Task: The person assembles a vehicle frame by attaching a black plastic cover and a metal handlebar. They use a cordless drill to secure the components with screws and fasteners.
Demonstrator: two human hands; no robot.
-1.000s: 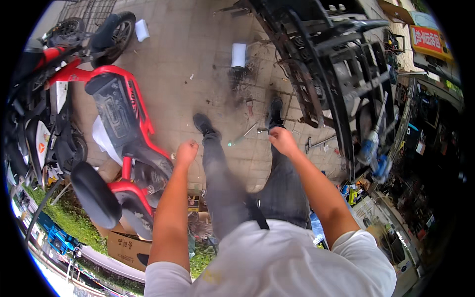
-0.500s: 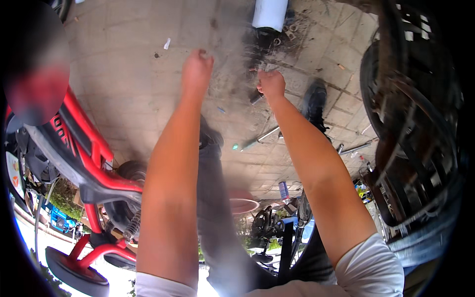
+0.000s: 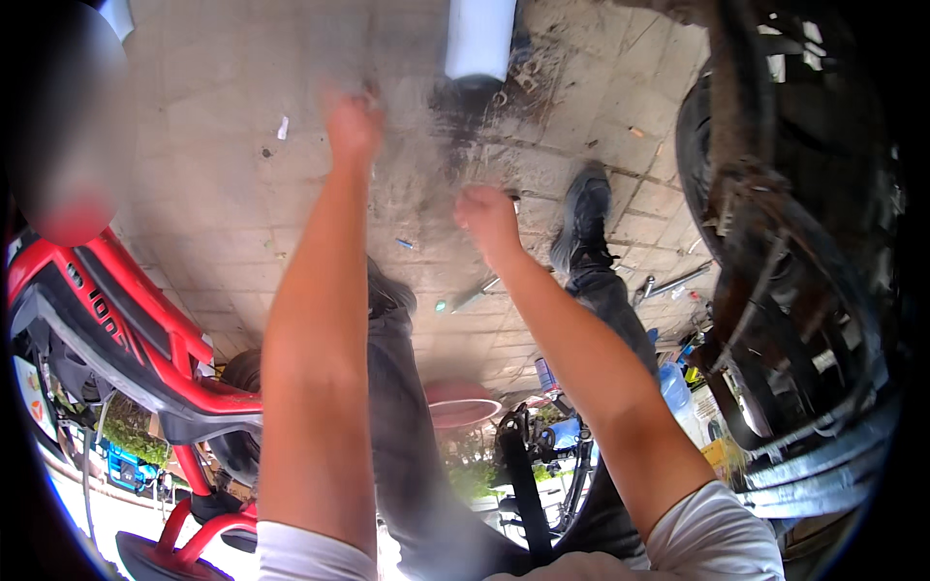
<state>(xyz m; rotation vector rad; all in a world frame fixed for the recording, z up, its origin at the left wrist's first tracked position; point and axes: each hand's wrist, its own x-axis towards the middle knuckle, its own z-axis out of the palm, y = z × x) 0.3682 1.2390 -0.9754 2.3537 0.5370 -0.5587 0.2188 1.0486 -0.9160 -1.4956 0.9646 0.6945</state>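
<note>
Both my arms reach out over the paved ground. My left hand [image 3: 354, 124] is raised in front of me, blurred, its fingers curled in; whatever they may hold is too smeared to make out. Lower and to the right, my right hand [image 3: 488, 221] is closed, the fingers bunched together; anything inside is hidden. Beyond the hands stands a white column-like thing [image 3: 480, 39] with a dark lower end, beside a dark stain and small ring-shaped bits [image 3: 500, 99]. A metal rod-like tool [image 3: 476, 293] lies under my right forearm, partly hidden.
A red and black vehicle frame [image 3: 145, 329] stands at the left. At the right is a dark, worn wheel and metal frame [image 3: 751, 213]. My shoe [image 3: 586, 213] is on the paving, near metal tools [image 3: 678, 281]. A reddish basin [image 3: 463, 412] and a spray can [image 3: 545, 375] lie behind.
My right hand has drawn back toward me, away from the dark stain. My left hand has shifted slightly left and blurred. The whole view has turned a little, moving the ground things leftward.
</note>
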